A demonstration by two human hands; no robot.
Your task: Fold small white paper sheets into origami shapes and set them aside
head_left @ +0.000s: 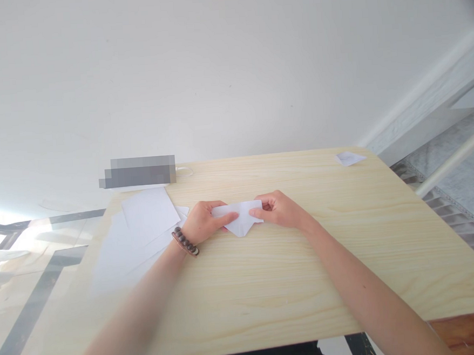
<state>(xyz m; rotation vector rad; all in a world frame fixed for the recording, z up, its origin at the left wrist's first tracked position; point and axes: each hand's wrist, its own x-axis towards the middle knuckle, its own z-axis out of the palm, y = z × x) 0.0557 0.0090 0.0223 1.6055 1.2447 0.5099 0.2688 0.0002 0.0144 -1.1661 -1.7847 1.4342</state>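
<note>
A small white folded paper is held just above the middle of the table, its lower edge coming to a blunt point towards me. My left hand grips its left end, thumb on the front face and fingers behind. At the other end, my right hand pinches the paper in the same way, its thumb on the near face. The fingertips behind the paper are mostly hidden. A dark bead bracelet circles my left wrist.
Loose white sheets overlap on the table's left side. Behind them a blurred-out object stands by the wall, with a white cable beside it. Another folded paper lies at the far right corner of the wooden table.
</note>
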